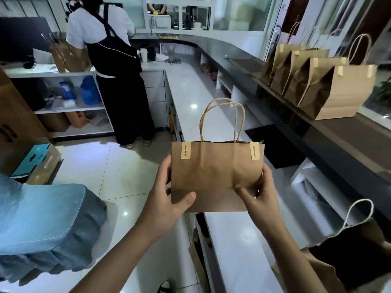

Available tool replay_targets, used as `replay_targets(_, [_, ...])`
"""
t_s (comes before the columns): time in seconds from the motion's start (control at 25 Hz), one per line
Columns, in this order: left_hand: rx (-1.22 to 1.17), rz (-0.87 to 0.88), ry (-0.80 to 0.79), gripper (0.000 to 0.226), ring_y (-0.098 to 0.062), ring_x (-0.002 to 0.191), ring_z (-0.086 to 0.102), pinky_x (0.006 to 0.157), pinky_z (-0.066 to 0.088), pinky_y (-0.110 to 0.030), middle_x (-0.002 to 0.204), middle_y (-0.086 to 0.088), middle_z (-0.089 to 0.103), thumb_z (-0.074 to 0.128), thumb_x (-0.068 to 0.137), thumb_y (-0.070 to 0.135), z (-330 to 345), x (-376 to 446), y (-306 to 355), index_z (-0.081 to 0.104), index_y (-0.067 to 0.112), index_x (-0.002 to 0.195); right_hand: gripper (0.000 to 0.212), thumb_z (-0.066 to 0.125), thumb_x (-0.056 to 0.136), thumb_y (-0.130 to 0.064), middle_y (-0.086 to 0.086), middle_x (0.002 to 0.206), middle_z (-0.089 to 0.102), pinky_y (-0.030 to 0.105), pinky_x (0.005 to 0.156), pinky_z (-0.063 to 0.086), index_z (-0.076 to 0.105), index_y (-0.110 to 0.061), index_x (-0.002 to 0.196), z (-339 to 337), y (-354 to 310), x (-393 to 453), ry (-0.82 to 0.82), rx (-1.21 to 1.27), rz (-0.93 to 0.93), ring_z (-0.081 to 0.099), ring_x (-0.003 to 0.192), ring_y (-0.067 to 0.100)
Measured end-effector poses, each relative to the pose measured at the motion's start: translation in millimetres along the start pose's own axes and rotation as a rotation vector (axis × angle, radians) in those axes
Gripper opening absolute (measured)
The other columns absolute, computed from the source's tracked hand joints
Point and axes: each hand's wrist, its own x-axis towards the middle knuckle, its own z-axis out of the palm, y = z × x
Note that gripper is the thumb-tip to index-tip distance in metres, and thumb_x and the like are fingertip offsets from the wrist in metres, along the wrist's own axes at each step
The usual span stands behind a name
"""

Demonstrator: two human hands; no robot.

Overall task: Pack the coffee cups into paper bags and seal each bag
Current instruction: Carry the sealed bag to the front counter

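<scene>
I hold one brown paper bag [211, 176] up in the air between my two hands, right in front of me. My left hand [169, 199] grips its left side, thumb on the front near the bottom, fingers curled round the back. My right hand [258, 193] pinches its right side, thumb on the front, fingers behind. Both hands are just as near to it. The bag stands upright, its long side running left to right from hand to hand, and its mouth and two looped handles [222, 119] point up. Two small sticker strips [186, 150] fold over the top edge, so I think this one is sealed. Low beside my right arm sits an open bag [347, 261]. Farther off, up and to the right of my hands, a row of sealed bags [317, 85] stands on the dark worktop [349, 144]. I guess this bag goes there, so it must travel up and right, staying upright.
</scene>
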Motion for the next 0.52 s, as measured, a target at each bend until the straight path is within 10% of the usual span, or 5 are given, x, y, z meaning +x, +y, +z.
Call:
replay_targets(0.16, [-0.033, 0.030, -0.052, 0.097, 0.010, 0.129, 0.048, 0.093, 0.041, -0.003, 0.141, 0.036, 0.049, 0.080, 0.086, 0.010, 5.9, 52.4, -8.4, 0.023, 0.044, 0.157, 0.075, 0.082, 0.084, -0.011, 0.000, 0.136, 0.055, 0.048, 0.099, 0.052, 0.045, -0.046, 0.138, 2.6, 2.1, 43.1, 0.096, -0.020, 0.033, 0.058, 0.117, 0.025])
replay_targets(0.52, [-0.101, 0.110, -0.184, 0.101, 0.000, 0.135, 0.048, 0.103, 0.045, -0.019, 0.149, 0.029, 0.046, 0.082, 0.080, 0.023, 8.2, 183.9, -23.0, 0.021, 0.056, 0.153, 0.070, 0.081, 0.087, -0.016, -0.013, 0.135, 0.057, 0.031, 0.102, 0.051, 0.044, -0.035, 0.144, 18.4, -6.1, 136.9, 0.285, -0.092, 0.009, 0.057, 0.121, 0.007])
